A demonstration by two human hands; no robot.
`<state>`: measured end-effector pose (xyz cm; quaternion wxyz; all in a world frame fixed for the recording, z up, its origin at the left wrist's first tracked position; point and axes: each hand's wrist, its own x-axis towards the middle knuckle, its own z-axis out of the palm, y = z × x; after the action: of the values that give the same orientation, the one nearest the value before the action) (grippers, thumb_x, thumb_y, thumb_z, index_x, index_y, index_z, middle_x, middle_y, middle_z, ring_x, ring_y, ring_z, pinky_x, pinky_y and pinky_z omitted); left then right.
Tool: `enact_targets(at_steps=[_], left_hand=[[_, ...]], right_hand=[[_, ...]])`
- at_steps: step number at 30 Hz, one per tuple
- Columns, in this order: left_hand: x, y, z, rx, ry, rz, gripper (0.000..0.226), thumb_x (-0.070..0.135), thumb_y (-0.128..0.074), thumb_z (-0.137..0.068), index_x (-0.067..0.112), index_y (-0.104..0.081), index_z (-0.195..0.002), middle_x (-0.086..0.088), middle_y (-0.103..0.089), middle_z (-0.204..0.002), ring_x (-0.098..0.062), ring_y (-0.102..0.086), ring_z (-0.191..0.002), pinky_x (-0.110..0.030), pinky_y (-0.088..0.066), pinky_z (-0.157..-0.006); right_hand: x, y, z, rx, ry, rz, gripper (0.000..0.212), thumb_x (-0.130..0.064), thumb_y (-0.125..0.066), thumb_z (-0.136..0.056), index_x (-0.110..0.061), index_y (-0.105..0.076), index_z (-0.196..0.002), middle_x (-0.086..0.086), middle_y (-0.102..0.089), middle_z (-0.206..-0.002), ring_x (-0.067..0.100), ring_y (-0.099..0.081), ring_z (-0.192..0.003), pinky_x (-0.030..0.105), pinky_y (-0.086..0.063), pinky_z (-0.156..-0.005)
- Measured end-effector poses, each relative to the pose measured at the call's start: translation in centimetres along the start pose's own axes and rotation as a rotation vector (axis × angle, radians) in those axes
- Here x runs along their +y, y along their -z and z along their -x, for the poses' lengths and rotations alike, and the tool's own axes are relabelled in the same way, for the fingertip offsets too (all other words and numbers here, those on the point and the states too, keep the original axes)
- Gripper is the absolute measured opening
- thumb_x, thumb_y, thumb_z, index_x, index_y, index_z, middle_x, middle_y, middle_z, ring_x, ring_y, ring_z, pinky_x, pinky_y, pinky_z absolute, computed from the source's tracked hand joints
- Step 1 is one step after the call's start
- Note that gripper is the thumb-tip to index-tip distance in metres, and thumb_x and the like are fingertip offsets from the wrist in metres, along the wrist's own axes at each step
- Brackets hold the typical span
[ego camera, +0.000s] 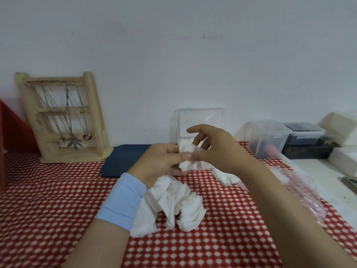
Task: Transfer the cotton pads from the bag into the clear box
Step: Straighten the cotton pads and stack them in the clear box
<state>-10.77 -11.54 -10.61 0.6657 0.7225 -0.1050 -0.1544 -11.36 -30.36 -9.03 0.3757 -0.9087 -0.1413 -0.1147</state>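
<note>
Between both sets of fingers (pixel 185 154), a small stack of cotton pads (pixel 186 148) is pinched: the left hand (pixel 164 161) grips its side, while the right hand (pixel 214 149) closes thumb and middle finger on it, forefinger lifted. Behind them stands the clear box (pixel 201 122), lid raised. Below, loose pads (pixel 173 204) lie heaped on the checked tabletop (pixel 48 200), the empty-looking bag (pixel 301 188) to the right.

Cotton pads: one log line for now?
left hand+right hand: holding cotton pads | clear box: open | loose pile: on cloth
</note>
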Motion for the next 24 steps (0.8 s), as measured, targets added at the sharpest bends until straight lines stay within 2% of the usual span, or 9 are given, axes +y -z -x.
enact_targets(at_steps=[2,4,6,8,13,16,18,21,24], left_hand=[[-0.1,0.1,-0.2,0.044,-0.011,0.076,0.018,0.015,-0.066,-0.097,0.005,-0.074,-0.109,-0.013,-0.079,-0.1,-0.024,-0.077,-0.094,-0.031,-0.062,-0.078],[-0.2,0.2,-0.3,0.095,-0.004,0.183,0.018,0.012,-0.063,-0.098,0.002,-0.073,-0.108,-0.014,-0.078,-0.101,-0.024,-0.077,-0.092,-0.027,-0.062,-0.07],[-0.1,0.2,-0.4,0.114,-0.001,0.234,0.02,0.011,-0.062,-0.098,0.001,-0.071,-0.112,-0.013,-0.079,-0.102,-0.023,-0.077,-0.093,-0.026,-0.062,-0.069],[-0.1,0.2,-0.5,0.102,0.001,0.27,0.022,0.012,-0.062,-0.099,0.0,-0.069,-0.116,-0.014,-0.078,-0.104,-0.024,-0.077,-0.095,-0.028,-0.063,-0.071],[-0.1,0.3,-0.6,0.079,0.032,0.35,0.027,0.018,-0.054,-0.104,0.0,-0.065,-0.12,-0.018,-0.076,-0.108,-0.027,-0.076,-0.098,-0.033,-0.064,-0.078],[-0.2,0.5,-0.6,0.142,0.038,0.369,0.027,0.016,-0.056,-0.103,-0.001,-0.064,-0.122,-0.018,-0.077,-0.106,-0.025,-0.077,-0.092,-0.031,-0.064,-0.071],[-0.3,0.7,-0.7,0.207,0.041,0.308,0.028,0.015,-0.059,-0.101,-0.003,-0.064,-0.123,-0.017,-0.077,-0.104,-0.023,-0.078,-0.087,-0.03,-0.063,-0.068],[-0.3,0.5,-0.5,0.181,0.076,0.247,0.027,0.016,-0.061,-0.1,-0.003,-0.066,-0.119,-0.017,-0.078,-0.1,-0.024,-0.078,-0.086,-0.029,-0.062,-0.066],[0.1,-0.1,-0.2,0.083,0.101,0.239,0.024,0.016,-0.063,-0.099,-0.002,-0.071,-0.113,-0.019,-0.077,-0.101,-0.027,-0.077,-0.09,-0.029,-0.062,-0.069]], right_hand=[[-0.2,0.1,0.0,-0.01,-0.142,-0.006,0.056,-0.046,-0.085,-0.075,-0.037,-0.058,-0.122,-0.014,-0.065,-0.098,0.002,-0.065,-0.078,0.021,-0.051,-0.073],[-0.3,0.1,0.0,-0.052,-0.296,-0.063,0.045,-0.051,-0.083,-0.075,-0.024,-0.065,-0.107,-0.009,-0.071,-0.09,0.007,-0.07,-0.068,0.024,-0.053,-0.07],[-0.2,0.1,0.0,-0.051,-0.372,-0.153,0.036,-0.044,-0.082,-0.078,-0.012,-0.072,-0.092,-0.006,-0.075,-0.077,0.007,-0.066,-0.056,0.019,-0.048,-0.059],[-0.1,0.1,0.0,-0.018,-0.402,-0.245,0.03,-0.034,-0.083,-0.08,-0.006,-0.075,-0.089,-0.006,-0.076,-0.074,0.005,-0.064,-0.054,0.014,-0.044,-0.049],[0.0,-0.1,0.0,0.055,-0.414,-0.475,0.023,-0.023,-0.082,-0.083,-0.006,-0.074,-0.095,0.001,-0.078,-0.085,0.006,-0.07,-0.066,0.023,-0.053,-0.061],[0.3,0.3,-0.1,0.114,-0.365,-0.548,0.012,-0.019,-0.08,-0.086,-0.009,-0.072,-0.086,0.0,-0.078,-0.083,0.012,-0.072,-0.074,0.027,-0.057,-0.068],[0.6,0.9,-0.2,0.151,-0.31,-0.513,0.011,-0.015,-0.081,-0.084,-0.011,-0.072,-0.079,0.001,-0.077,-0.077,0.012,-0.069,-0.069,0.028,-0.057,-0.068],[0.5,1.4,0.0,0.024,-0.28,-0.519,0.009,-0.011,-0.082,-0.082,-0.01,-0.074,-0.078,0.004,-0.073,-0.074,0.013,-0.065,-0.065,0.03,-0.058,-0.069],[0.2,1.1,0.2,-0.077,-0.285,-0.469,0.01,-0.008,-0.082,-0.082,-0.009,-0.073,-0.076,0.002,-0.071,-0.067,0.008,-0.062,-0.056,0.026,-0.053,-0.061]])
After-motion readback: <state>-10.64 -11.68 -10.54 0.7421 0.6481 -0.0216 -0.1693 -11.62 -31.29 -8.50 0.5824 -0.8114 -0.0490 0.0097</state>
